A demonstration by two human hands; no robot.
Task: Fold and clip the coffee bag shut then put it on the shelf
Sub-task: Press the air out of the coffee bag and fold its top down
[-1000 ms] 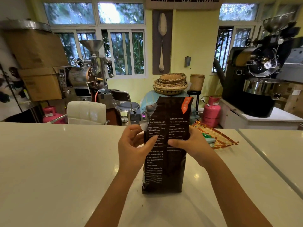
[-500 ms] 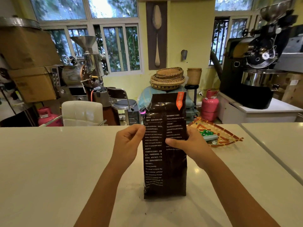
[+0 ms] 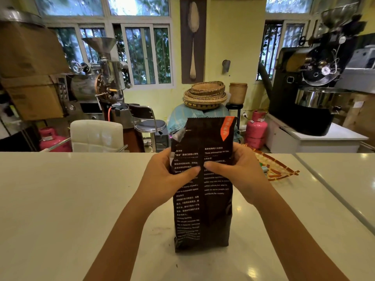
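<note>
A tall dark brown coffee bag with white print and an orange tab at its top right stands upright on the white counter. Its top is unfolded and torn open at the left corner. My left hand grips the bag's left side, thumb pressed across the front. My right hand holds the right side, its thumb meeting the left thumb at the bag's middle. No clip or shelf can be made out.
A patterned woven tray holding small green and blue items lies on the counter just right of my right hand. Behind the counter stand a white chair, coffee roasters, pink gas cylinders and stacked baskets.
My left hand has closed back onto the bag's left side, thumb now on the front. Both thumbs have come together at the middle. The bag still stands upright.
</note>
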